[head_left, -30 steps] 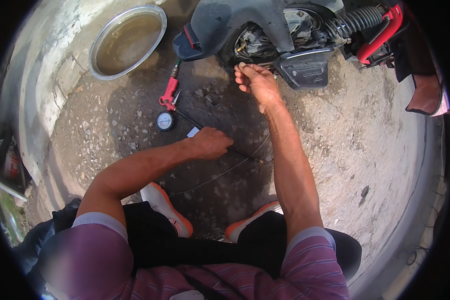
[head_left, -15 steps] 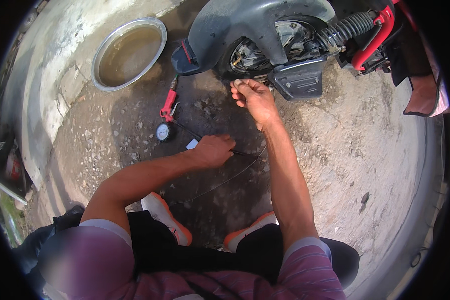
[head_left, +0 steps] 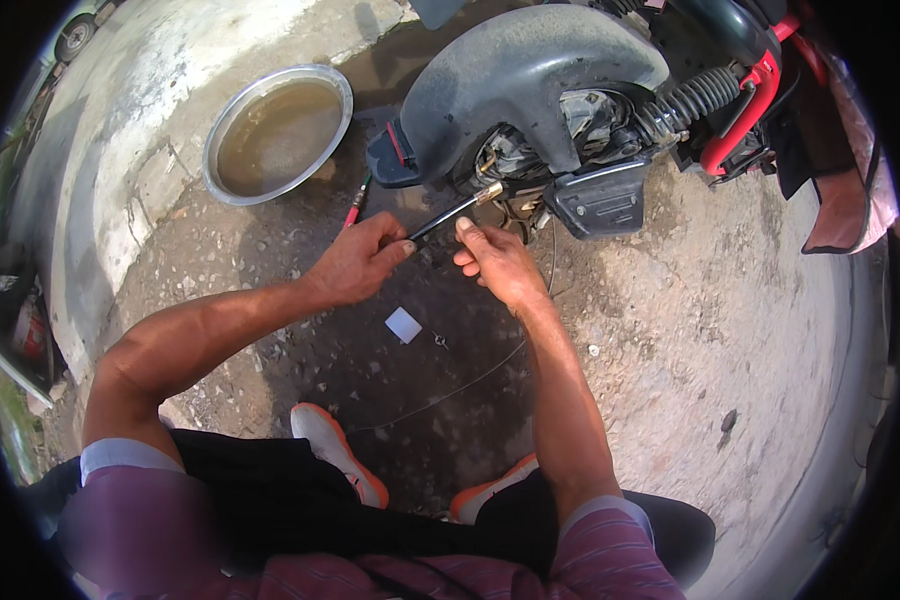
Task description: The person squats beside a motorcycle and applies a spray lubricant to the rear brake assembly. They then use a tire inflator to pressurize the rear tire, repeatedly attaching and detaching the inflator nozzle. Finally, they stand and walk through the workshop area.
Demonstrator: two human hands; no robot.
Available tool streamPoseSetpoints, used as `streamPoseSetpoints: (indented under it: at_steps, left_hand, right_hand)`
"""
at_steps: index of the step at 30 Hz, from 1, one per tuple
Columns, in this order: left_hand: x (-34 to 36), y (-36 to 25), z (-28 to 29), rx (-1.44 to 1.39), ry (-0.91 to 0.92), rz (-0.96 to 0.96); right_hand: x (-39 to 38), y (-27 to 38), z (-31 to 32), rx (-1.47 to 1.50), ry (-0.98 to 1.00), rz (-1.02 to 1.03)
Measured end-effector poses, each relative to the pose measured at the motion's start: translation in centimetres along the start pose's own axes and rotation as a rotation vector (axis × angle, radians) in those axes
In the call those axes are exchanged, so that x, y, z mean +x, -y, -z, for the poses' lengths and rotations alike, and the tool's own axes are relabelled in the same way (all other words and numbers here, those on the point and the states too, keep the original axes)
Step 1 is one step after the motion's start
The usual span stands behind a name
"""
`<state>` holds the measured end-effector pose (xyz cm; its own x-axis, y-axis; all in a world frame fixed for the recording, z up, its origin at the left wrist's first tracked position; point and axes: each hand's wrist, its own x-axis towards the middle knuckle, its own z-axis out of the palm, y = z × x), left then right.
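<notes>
Ground [head_left: 710,330]: rough, stained concrete, darker and damp-looking under the hands, carrying everything below.

Scooter [head_left: 570,110]: grey rear mudguard over the wheel, red frame tube and black ribbed shock to the right, parked along the far edge of the ground, just beyond both hands.

Basin [head_left: 277,133]: round, metal, wide-rimmed, at the far left of the ground, well apart from the hands; held murky brownish water, nothing else visible in it.

Shoes [head_left: 340,455]: pale with orange soles, one under each forearm near the lower edge.

Left hand [head_left: 355,262]: closed around the near end of the hose, thumb and fingers pinching it.

Right hand [head_left: 498,262]: just beside the left, fingers curled; its fingertips lay at the hose's middle, though whether they actually gripped it could not be told.

Hose [head_left: 450,213]: thin, black, with a brass-coloured fitting [head_left: 490,192] at its far tip. Long axis ran from the left hand up and to the right toward the wheel; the fitting lay beyond both hands, close against the scooter's underside, nearer the right hand.

Red-handled tool [head_left: 355,208]: partly hidden beyond the left hand.

Wire [head_left: 450,390]: thin, dark, trailing across the ground below the right forearm.

White square scrap [head_left: 403,325]: flat on the ground between the forearms.
</notes>
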<state>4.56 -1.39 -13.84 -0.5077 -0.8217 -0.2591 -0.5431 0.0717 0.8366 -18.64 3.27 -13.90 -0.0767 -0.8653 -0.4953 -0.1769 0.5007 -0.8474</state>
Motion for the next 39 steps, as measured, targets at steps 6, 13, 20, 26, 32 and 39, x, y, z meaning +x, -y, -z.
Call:
streamPoseSetpoints:
  at_steps: [6,13,20,26,32,39]
  left_hand:
    - [0.1,0.7,-2.7,-0.062,0.001,0.084]
    - [0.3,0.8,-2.8,-0.103,-0.042,0.067]
    - [0.3,0.1,-2.1,-0.156,0.040,0.148]
    - [0.6,0.3,-1.7,-0.200,0.019,0.170]
    - [1.4,0.6,-1.4,-0.212,0.016,0.153]
    - [1.5,0.6,-0.9,-0.243,0.084,0.146]
  right_hand:
    - [3.4,-2.2,-1.7,0.498,-0.168,0.133]
    - [4.8,-1.4,-2.6,0.407,-0.145,0.128]
    - [6.4,-1.8,-4.5,0.460,-0.190,0.185]
    - [6.9,-1.0,-5.1,0.531,-0.191,0.165]
    - [7.4,-0.9,-5.6,0.592,-0.269,0.196]
    - [6.9,0.1,-5.8,0.708,-0.270,0.133]
